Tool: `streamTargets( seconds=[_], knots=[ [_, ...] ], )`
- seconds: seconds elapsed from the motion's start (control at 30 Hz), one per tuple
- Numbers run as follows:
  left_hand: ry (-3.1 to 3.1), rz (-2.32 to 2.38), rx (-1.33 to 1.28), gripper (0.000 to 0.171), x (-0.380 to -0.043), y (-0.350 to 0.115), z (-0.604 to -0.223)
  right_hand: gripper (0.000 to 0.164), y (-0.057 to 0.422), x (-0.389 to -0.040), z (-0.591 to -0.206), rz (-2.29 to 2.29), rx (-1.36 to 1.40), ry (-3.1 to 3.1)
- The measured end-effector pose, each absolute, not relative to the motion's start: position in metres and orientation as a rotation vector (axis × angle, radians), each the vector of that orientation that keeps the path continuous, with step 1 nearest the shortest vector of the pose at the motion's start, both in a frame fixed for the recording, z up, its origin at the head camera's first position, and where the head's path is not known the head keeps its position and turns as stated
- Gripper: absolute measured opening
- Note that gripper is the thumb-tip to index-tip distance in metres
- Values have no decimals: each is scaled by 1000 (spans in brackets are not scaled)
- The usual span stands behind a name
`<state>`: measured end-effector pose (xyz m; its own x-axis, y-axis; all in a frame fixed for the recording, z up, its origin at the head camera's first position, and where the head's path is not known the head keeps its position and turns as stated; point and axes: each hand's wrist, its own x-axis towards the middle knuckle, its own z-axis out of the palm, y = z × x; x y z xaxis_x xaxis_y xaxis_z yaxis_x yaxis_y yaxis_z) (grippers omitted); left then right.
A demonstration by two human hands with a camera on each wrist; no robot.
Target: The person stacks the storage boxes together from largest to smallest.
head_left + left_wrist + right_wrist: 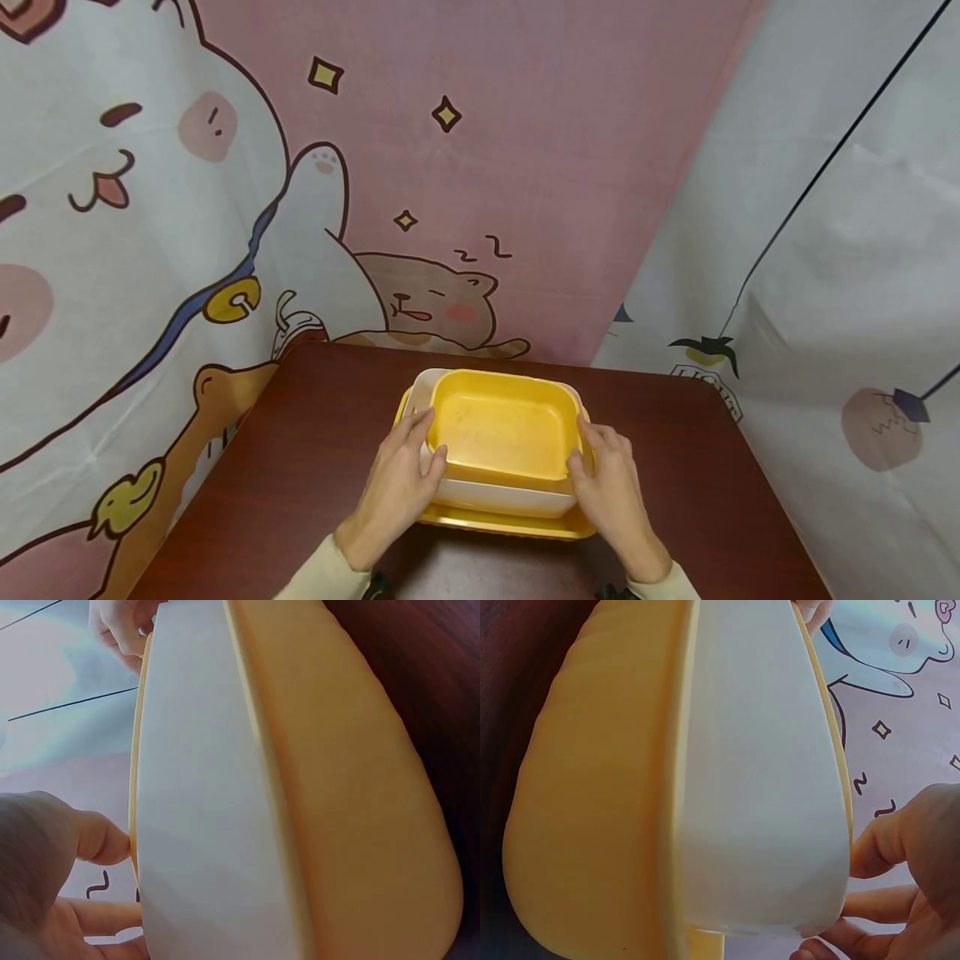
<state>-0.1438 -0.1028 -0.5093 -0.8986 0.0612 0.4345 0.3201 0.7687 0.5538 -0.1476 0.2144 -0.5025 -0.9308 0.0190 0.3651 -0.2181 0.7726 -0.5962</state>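
Three rectangular plastic basins stand nested in a stack. The small yellow basin sits uppermost, inside a white basin. Below that is a larger yellow basin with a wavy lower outline, its wall filling the right side of the left wrist view. My left hand grips the small yellow basin at its left side, thumb on the rim. On the opposite side my right hand holds the same basin, thumb at the near corner and fingers along the right edge. In the right wrist view its fingertips lie against the white wall.
The stack stands on a dark reddish-brown table. Behind the table hangs a pink and white cloth printed with cartoon animals, and its white part continues down the right side.
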Motion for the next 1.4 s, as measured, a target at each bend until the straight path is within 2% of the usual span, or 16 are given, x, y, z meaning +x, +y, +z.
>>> streamTargets(
  seconds=[0.67,1.13,1.4],
  knots=[
    [-2634,-750,-359,53,-147,-105,-518,54,214,-150,-507,909,184,-2706],
    [-2800,-651,-330,60,-145,-99,-518,49,208,-154,-506,807,228,-2806],
    [-2856,-580,-349,54,-143,-98,-518,44,203,-156,-506,762,254,-2839]
  ],
)
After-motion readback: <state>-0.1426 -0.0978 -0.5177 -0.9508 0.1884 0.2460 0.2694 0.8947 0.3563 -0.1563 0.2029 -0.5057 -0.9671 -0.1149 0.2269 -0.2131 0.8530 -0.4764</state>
